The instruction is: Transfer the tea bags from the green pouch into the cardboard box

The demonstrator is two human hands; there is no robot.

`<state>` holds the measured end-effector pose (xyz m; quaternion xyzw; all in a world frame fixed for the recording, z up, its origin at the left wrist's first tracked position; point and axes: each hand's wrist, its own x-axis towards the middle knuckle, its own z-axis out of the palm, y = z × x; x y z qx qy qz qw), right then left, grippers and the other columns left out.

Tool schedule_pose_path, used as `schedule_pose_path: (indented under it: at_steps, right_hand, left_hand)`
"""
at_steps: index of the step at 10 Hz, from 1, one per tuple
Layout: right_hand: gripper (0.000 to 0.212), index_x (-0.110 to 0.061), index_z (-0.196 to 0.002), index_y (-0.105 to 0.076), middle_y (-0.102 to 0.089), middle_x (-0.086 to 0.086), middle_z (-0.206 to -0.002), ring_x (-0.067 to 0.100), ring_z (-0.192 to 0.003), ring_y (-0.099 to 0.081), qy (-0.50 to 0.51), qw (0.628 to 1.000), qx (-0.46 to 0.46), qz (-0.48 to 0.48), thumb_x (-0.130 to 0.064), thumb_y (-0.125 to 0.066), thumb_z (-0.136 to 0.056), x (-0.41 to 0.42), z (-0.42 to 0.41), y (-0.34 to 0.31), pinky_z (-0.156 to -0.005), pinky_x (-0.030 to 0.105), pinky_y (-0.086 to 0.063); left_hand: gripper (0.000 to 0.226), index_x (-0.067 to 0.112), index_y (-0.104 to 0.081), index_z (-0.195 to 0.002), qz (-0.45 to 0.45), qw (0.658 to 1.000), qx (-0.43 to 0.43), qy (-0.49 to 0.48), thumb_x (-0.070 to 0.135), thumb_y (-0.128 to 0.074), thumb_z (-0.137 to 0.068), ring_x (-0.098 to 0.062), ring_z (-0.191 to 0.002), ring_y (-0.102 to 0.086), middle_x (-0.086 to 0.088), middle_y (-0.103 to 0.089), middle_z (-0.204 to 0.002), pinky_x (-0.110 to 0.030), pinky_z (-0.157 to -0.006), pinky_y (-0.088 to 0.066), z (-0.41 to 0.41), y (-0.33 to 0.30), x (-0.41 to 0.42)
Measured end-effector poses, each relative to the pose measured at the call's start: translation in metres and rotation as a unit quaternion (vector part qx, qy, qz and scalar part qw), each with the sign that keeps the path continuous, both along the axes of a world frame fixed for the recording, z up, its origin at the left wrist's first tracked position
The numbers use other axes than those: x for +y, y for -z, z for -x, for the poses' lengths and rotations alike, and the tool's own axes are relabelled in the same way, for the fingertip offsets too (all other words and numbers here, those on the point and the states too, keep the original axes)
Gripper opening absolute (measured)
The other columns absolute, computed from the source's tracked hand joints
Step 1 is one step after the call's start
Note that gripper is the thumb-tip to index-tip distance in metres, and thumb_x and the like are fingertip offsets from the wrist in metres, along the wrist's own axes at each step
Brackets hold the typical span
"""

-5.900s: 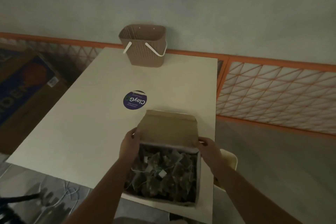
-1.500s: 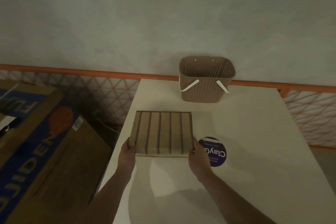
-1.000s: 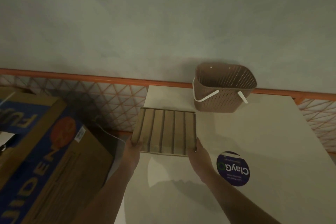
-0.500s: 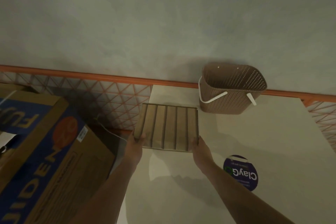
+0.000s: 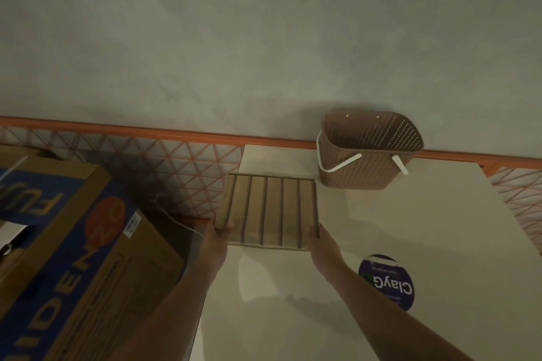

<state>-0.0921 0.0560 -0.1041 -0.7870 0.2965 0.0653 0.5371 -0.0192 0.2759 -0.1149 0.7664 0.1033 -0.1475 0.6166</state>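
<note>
The closed cardboard box [image 5: 268, 211], brown with dark lengthwise stripes on its lid, is held a little above the far left corner of the white table [image 5: 410, 243]. My left hand [image 5: 218, 239] grips its near left corner, thumb on top. My right hand [image 5: 318, 240] holds its near right corner. The tea bags are hidden inside the box. No green pouch is in view.
A brown perforated basket [image 5: 369, 149] with white handles stands at the table's back edge against the wall. A round purple sticker [image 5: 387, 281] lies on the table to the right. A large printed carton [image 5: 67, 258] stands left of the table, an orange lattice panel [image 5: 176, 173] behind it.
The box was open with tea bags showing; now it is closed. Both hands have carried it away from the near edge to the table's far left corner.
</note>
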Motion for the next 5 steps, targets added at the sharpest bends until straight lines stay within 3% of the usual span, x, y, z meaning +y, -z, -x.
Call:
schedule_pose_path:
  at_steps: [1,2,3,4,5]
  right_hand:
    - [0.045,-0.014,-0.144,-0.039,-0.053,0.008,-0.138,0.025,-0.116,-0.052,-0.010,1.000,0.003,-0.006,-0.033,-0.035,-0.104,-0.002,0.002,-0.007,-0.089,0.028,-0.038]
    - [0.056,-0.014,-0.153,-0.023,-0.034,0.007,-0.155,0.026,-0.139,-0.036,-0.016,1.000,-0.005,0.002,-0.038,-0.035,-0.103,-0.008,0.004,-0.016,-0.106,0.031,-0.031]
    - [0.059,-0.015,-0.153,-0.023,-0.031,0.007,-0.156,0.025,-0.141,-0.033,-0.022,0.999,-0.022,0.015,-0.041,-0.037,-0.102,-0.015,0.008,-0.031,-0.109,0.031,-0.029]
    - [0.055,-0.016,-0.151,-0.029,-0.033,0.006,-0.155,0.023,-0.140,-0.034,-0.031,0.998,-0.042,0.031,-0.039,-0.037,-0.103,-0.025,0.012,-0.045,-0.108,0.030,-0.028]
    - [0.052,-0.018,-0.148,-0.036,-0.034,0.004,-0.155,0.022,-0.141,-0.032,-0.048,0.995,-0.064,0.053,-0.041,-0.038,-0.102,-0.035,0.018,-0.066,-0.112,0.032,-0.024]
  left_hand:
    - [0.047,0.010,-0.044,-0.145,-0.022,1.000,-0.020,0.009,0.022,-0.057,-0.102,-0.024,-0.114,-0.054,-0.003,-0.057,-0.117,-0.032,-0.092,-0.037,0.002,-0.006,0.000]
    - [0.042,0.014,-0.050,-0.140,-0.066,0.996,-0.054,0.016,0.028,-0.059,-0.101,-0.022,-0.111,-0.058,0.000,-0.061,-0.114,-0.032,-0.090,-0.041,0.004,-0.013,-0.001]
    - [0.036,0.025,-0.052,-0.133,-0.097,0.989,-0.105,0.036,0.037,-0.059,-0.100,-0.019,-0.114,-0.062,0.002,-0.065,-0.119,-0.035,-0.093,-0.046,0.004,-0.019,-0.002]
    - [0.032,0.028,-0.058,-0.119,-0.121,0.977,-0.170,0.047,0.047,-0.053,-0.094,-0.014,-0.103,-0.064,0.001,-0.066,-0.111,-0.037,-0.086,-0.049,0.010,-0.034,-0.013]
    - [0.047,0.019,-0.060,-0.127,-0.202,0.951,-0.223,0.068,0.051,-0.050,-0.094,-0.026,-0.114,-0.060,-0.008,-0.063,-0.122,-0.042,-0.094,-0.048,0.013,-0.053,-0.030]
